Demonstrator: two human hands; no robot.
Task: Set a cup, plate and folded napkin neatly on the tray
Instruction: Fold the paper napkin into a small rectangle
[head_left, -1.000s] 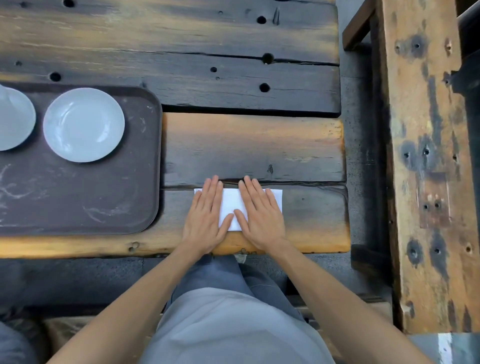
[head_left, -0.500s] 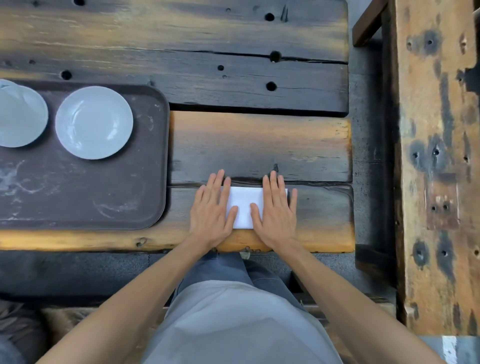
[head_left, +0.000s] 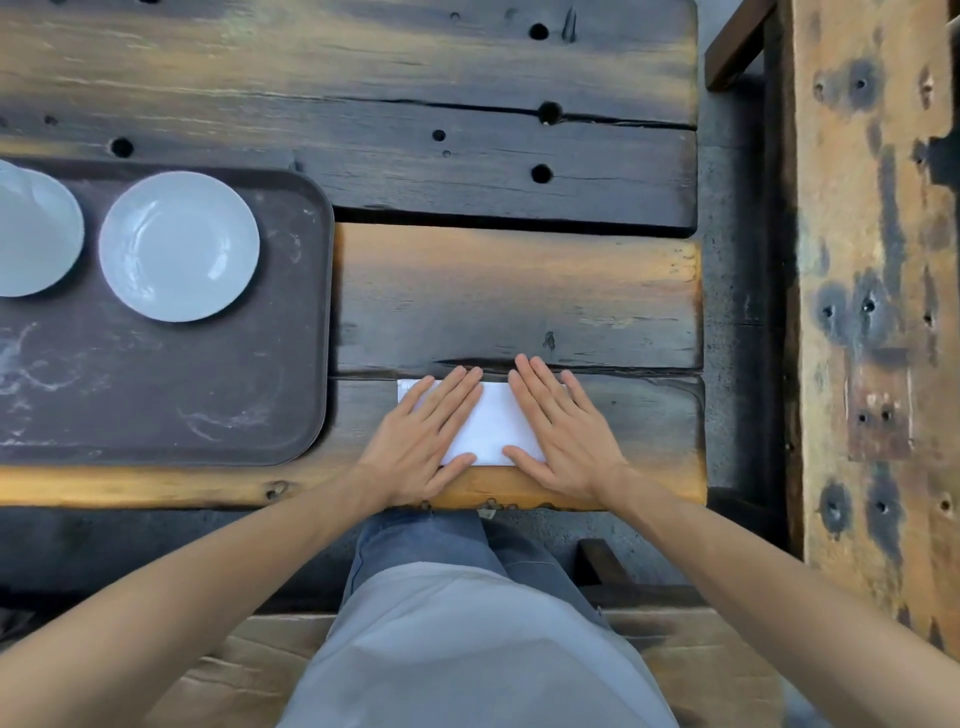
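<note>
A white folded napkin (head_left: 491, 423) lies flat on the wooden table near its front edge. My left hand (head_left: 423, 439) presses on its left part, palm down with fingers spread. My right hand (head_left: 563, 431) presses on its right part the same way. The dark brown tray (head_left: 171, 395) sits at the left. On it rests a white plate (head_left: 179, 247), and beside that, at the frame's left edge, a second white round dish (head_left: 36, 234) with what may be a cup on it, mostly cut off.
The table (head_left: 514, 291) is made of rough dark planks with holes and gaps. Its right end drops off near a tall weathered wooden beam (head_left: 872, 312). A wooden bench (head_left: 691, 670) lies below, under my legs.
Both hands have slid apart along the napkin, the left toward its left end and the right toward its right end. The view has shifted slightly.
</note>
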